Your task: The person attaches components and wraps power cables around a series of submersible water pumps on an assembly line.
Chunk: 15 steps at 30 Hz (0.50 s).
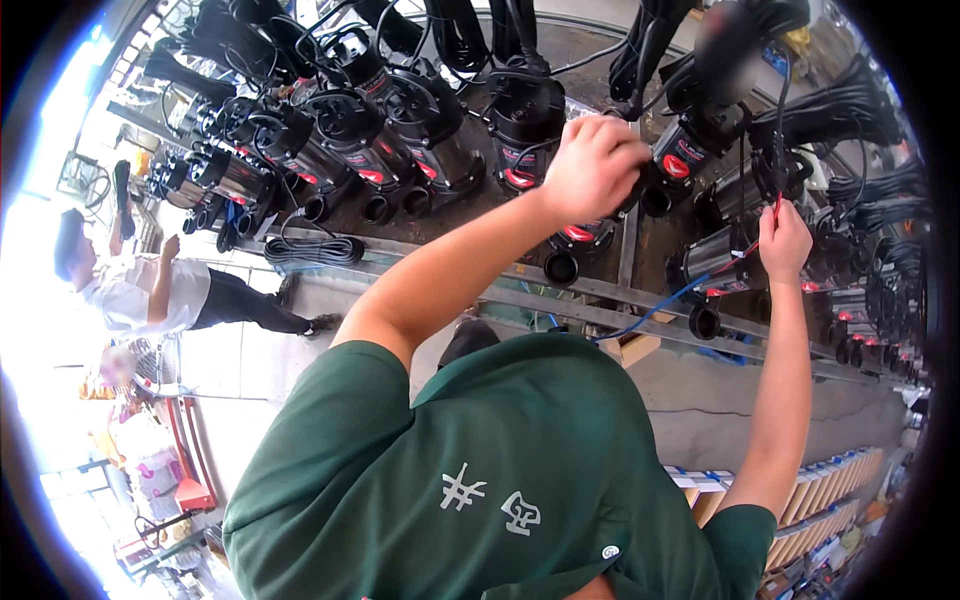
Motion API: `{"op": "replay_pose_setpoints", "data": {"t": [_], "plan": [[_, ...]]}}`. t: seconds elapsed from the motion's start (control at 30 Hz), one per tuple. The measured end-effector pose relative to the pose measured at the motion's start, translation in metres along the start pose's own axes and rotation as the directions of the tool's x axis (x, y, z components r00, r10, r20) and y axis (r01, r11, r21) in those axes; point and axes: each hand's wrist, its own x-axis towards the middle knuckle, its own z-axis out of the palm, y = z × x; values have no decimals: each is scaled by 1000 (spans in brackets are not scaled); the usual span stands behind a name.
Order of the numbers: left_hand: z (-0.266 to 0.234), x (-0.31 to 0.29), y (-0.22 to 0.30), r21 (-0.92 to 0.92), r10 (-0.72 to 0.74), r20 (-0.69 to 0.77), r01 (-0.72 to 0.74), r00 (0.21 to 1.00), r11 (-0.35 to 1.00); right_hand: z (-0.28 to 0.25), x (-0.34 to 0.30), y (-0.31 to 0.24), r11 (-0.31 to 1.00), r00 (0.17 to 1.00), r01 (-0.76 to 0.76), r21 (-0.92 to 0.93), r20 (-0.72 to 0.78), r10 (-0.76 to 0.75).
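My left hand (597, 172) is curled over the top of a submersible pump (580, 236) with a black outlet. Its fingers are bent and slightly blurred, and whatever they close on is hidden behind the hand. My right hand (786, 241) pinches a thin red lead (778, 207) upright between thumb and fingers, close under a hanging black cable (782, 105). From that hand a red and blue wire (664, 300) trails down to the left. Between my hands stands another steel-bodied pump (686, 150) with a red label.
Several similar pumps (433, 140) with bundled black cables (455, 35) crowd the metal-framed bench. A coiled cable (314, 250) lies at its near edge. Another person (150, 290) stands at the left. Rows of cartons (820, 490) are at the lower right.
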Motion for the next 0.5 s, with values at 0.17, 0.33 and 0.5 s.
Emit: {"op": "replay_pose_setpoints", "data": {"t": [0.17,0.33,0.5], "plan": [[5,-117,37,-320,165,420,-25,892,947,-1,1,-3,999,1000,-13,30,11,13],[30,-199,36,-205,54,631,99,774,974,3,1,-1,1000,1000,-2,-6,16,2],[41,-216,36,-99,-57,685,170,726,980,9,-6,14,997,999,6,-83,41,-3]]}}
